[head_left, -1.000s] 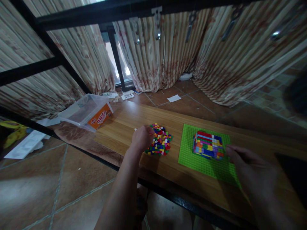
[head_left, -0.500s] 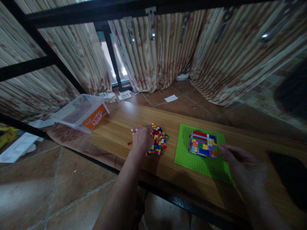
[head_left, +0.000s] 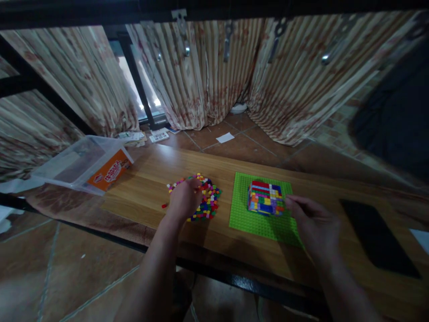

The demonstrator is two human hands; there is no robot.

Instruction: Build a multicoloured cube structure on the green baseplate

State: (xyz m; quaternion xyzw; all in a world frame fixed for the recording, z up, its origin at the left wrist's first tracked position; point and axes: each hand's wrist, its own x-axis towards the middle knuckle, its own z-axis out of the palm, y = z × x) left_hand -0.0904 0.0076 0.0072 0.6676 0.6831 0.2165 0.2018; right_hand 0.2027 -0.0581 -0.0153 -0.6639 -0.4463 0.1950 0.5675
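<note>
My left hand (head_left: 183, 200) is over a loose pile of small colourful toy bricks (head_left: 210, 201), its fingers curled together among them. Whatever is between those fingertips is hidden. A green studded baseplate (head_left: 239, 210) lies to the right of the pile. On it stands a multicoloured block built of bricks (head_left: 264, 197), with red and white rows along its top. My right hand (head_left: 315, 223) is beside the block's right side, thumb and fingers pinched together. Anything held in that pinch is too small to make out.
A clear plastic box (head_left: 75, 163) with an orange label stands at the left end of the wooden table (head_left: 140, 197). A dark flat object (head_left: 378, 237) lies at the right. Striped curtains (head_left: 208, 76) hang behind, and a black metal bar (head_left: 214, 13) crosses above.
The view has swung to the right, so the things on the table appear further left. My left hand has shifted slightly within the pile; my right hand stays by the block.
</note>
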